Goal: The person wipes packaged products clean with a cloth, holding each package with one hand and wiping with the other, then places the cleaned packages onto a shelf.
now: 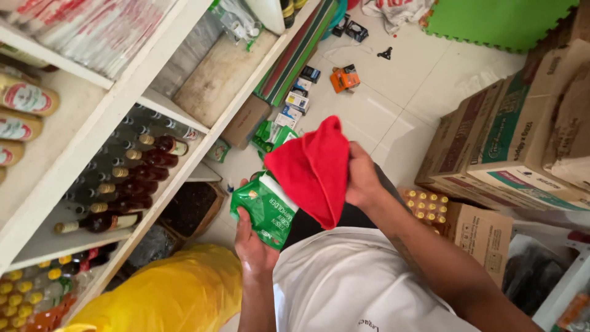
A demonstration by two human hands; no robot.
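White shirt front (344, 289) fills the bottom of the view, right under the camera, with a yellow plastic bag (178, 292) bulging beside it. Over on the left, white shelves (123, 98) carry rows of dark bottles (132, 178) lying on their sides, and small yellow-capped bottles (24, 295) sit lower down. Moving in, the left hand (252, 246) comes up from below, fingers curled under a green and white packet (267, 206), cupping it from beneath at chest height. Right beside it, the right hand (362, 178) is bunched tight around a red cloth (313, 166), which drapes over the packet's top corner and touches it.

Risk here, as I judge it: the packet rests on curled fingers rather than in a firm clamp, so a hard wipe from the cloth could push it off and down among the small boxes (298, 95) scattered on the white tiled floor (393, 98).

Further right, stacked cardboard cartons (504, 141) crowd the aisle, an open one showing yellow caps (424, 206). A green foam mat (498, 21) lies at the top.
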